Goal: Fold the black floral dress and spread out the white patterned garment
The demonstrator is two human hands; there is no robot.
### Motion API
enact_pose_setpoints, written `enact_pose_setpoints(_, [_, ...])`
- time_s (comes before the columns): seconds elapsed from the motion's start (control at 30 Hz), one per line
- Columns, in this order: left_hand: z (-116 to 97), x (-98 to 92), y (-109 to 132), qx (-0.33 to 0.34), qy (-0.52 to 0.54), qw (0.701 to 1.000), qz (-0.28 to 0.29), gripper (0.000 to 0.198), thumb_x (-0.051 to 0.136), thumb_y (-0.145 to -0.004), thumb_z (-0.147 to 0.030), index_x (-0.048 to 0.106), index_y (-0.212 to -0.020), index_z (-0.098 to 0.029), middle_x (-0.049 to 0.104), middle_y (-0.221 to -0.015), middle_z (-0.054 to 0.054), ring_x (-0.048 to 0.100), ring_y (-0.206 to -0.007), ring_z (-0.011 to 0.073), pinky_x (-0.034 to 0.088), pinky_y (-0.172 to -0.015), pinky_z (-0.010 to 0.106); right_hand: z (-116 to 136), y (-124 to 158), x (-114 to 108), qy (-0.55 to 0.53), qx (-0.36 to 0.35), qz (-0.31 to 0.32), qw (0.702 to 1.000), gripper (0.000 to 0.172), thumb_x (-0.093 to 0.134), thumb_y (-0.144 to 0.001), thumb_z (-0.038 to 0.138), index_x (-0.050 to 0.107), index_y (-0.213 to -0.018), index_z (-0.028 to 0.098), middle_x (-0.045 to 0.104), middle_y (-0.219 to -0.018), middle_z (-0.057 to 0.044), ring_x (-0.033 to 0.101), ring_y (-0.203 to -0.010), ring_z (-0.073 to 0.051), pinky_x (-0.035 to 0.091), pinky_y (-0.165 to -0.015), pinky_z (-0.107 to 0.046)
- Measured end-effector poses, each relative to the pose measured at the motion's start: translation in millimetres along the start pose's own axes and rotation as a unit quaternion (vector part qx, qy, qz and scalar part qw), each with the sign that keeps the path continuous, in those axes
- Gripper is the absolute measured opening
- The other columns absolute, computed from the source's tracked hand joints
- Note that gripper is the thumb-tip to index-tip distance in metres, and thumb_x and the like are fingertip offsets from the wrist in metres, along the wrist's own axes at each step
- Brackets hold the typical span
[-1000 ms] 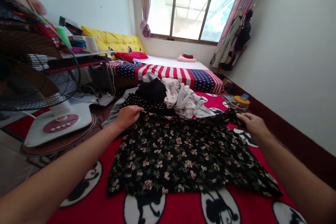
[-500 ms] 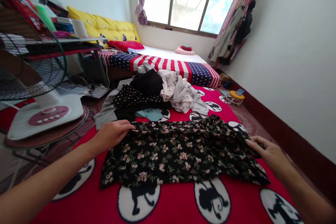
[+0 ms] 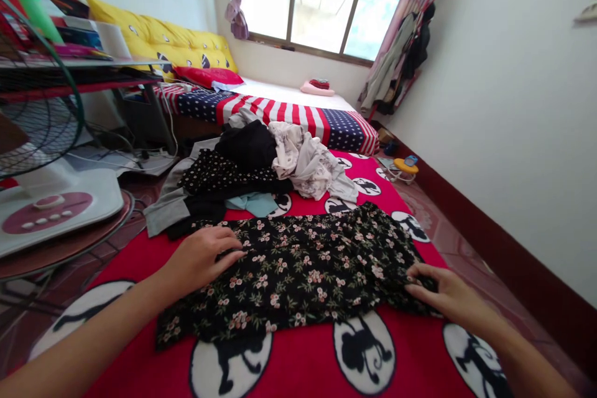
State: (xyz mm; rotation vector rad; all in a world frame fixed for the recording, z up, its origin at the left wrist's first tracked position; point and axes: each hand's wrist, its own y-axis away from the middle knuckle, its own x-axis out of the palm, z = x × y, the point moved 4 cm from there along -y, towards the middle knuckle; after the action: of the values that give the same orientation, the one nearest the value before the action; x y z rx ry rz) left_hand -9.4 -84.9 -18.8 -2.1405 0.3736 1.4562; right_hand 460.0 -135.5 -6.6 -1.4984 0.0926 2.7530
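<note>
A black garment with pink flowers and green leaves (image 3: 303, 277) lies spread across a red blanket with monkey pictures (image 3: 308, 360). My left hand (image 3: 205, 258) rests on its left part, thumb apart from the fingers, not gripping the cloth. At the right end, my right hand (image 3: 438, 292) pinches a bunched edge of the garment between thumb and fingers. Just beyond is a heap of clothes, with a black dotted garment (image 3: 219, 174), a plain black one (image 3: 249, 146), a pale printed one (image 3: 308, 165) and a light blue cloth (image 3: 252, 203).
A fan (image 3: 60, 205) stands on a round stool at the left, beside a cluttered desk (image 3: 79, 78). At the back is a bed with a stars-and-stripes cover (image 3: 289, 113). Clothes (image 3: 396, 65) hang by the right wall, above a small yellow stool (image 3: 405, 166).
My left hand has let go of the garment's upper left edge and come down onto the cloth. My right hand has moved inward, drawing in the right end. The view has turned slightly right.
</note>
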Motion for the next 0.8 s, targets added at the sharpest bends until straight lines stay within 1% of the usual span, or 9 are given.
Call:
enact_pose_setpoints(0.1, [-24,24.5,-32,0.006,0.078,0.997,-0.025,0.033,0.045,-0.093,-0.041,0.068,-0.11,-0.025,0.065,-0.116,0.004,0.062,-0.105,0.0195,0.048,-0.095,0.031,18,-2,14,0.012,-0.033,0.134,0.99,0.033,0.066,-0.071,0.052,0.07,-0.063,0.02,0.066,-0.062,-0.001,0.058,-0.062,-0.016,0.043,-0.058,-0.023])
enact_pose_setpoints(0.17, [-36,48.9,-51,0.014,0.111,0.993,-0.024,0.039,0.045,-0.093,-0.041,0.06,-0.125,-0.026,0.057,-0.132,0.005,0.057,-0.117,0.0202,0.044,-0.102,0.032,20,-13,17,0.015,-0.024,0.15,0.988,0.039,0.064,-0.074,0.054,0.068,-0.056,0.019,0.062,-0.054,0.0,0.054,-0.055,-0.014,0.04,-0.053,-0.022])
enact_pose_setpoints(0.27, [-45,85.4,-70,0.016,0.091,0.996,-0.012,0.047,0.045,-0.093,-0.042,0.049,-0.137,-0.025,0.046,-0.145,0.008,0.043,-0.132,0.0241,0.036,-0.11,0.041,16,-47,13,-0.03,-0.011,0.084,0.996,0.04,0.059,-0.078,0.052,0.068,-0.059,0.017,0.062,-0.056,0.0,0.055,-0.056,-0.013,0.042,-0.054,-0.021])
enact_pose_setpoints(0.37, [-46,109.1,-74,0.015,0.028,0.999,-0.012,0.051,0.045,-0.092,-0.045,0.046,-0.139,-0.026,0.039,-0.15,0.008,0.032,-0.14,0.0278,0.027,-0.113,0.052,3,-91,8,-0.145,0.07,-0.039,0.986,0.021,0.064,-0.076,0.035,0.067,-0.069,0.016,0.067,-0.067,-0.003,0.062,-0.065,-0.015,0.047,-0.057,-0.021])
enact_pose_setpoints(0.43, [-46,115.7,-72,0.02,-0.001,1.0,-0.018,0.052,0.044,-0.092,-0.048,0.045,-0.14,-0.027,0.035,-0.153,0.007,0.029,-0.141,0.0275,0.026,-0.114,0.053,-6,-117,11,-0.197,0.135,-0.099,0.966,0.009,0.063,-0.076,0.024,0.065,-0.078,0.016,0.07,-0.077,-0.005,0.066,-0.07,-0.015,0.05,-0.058,-0.02])
enact_pose_setpoints(0.57, [-45,115.7,-68,0.023,-0.026,0.999,-0.029,0.051,0.042,-0.093,-0.048,0.044,-0.14,-0.03,0.034,-0.153,0.004,0.03,-0.141,0.0253,0.028,-0.114,0.049,-7,-161,23,-0.19,0.178,-0.138,0.956,0.019,0.047,-0.086,0.017,0.06,-0.099,0.013,0.071,-0.097,-0.012,0.07,-0.079,-0.014,0.054,-0.065,-0.021])
enact_pose_setpoints(0.63, [-46,114.2,-69,0.02,-0.031,0.999,-0.03,0.051,0.042,-0.093,-0.048,0.043,-0.141,-0.031,0.034,-0.153,0.003,0.03,-0.141,0.0249,0.029,-0.114,0.049,-5,-178,26,-0.159,0.191,-0.149,0.957,0.025,0.041,-0.091,0.022,0.059,-0.104,0.012,0.071,-0.099,-0.014,0.07,-0.08,-0.016,0.054,-0.066,-0.024])
enact_pose_setpoints(0.7, [-46,113.3,-69,0.018,-0.032,0.999,-0.031,0.051,0.042,-0.093,-0.048,0.043,-0.141,-0.032,0.034,-0.153,0.002,0.031,-0.141,0.0249,0.029,-0.114,0.049,-2,-192,27,-0.112,0.196,-0.155,0.962,0.031,0.044,-0.091,0.035,0.062,-0.1,0.011,0.071,-0.098,-0.016,0.069,-0.085,-0.021,0.055,-0.07,-0.03])
enact_pose_setpoints(0.8, [-46,112.9,-69,0.019,-0.025,0.999,-0.038,0.051,0.043,-0.092,-0.049,0.044,-0.14,-0.033,0.034,-0.153,0.002,0.032,-0.14,0.0255,0.029,-0.114,0.049,3,-206,26,-0.019,0.198,-0.165,0.966,0.036,0.061,-0.079,0.046,0.068,-0.087,0.012,0.069,-0.102,-0.02,0.062,-0.105,-0.034,0.05,-0.085,-0.041])
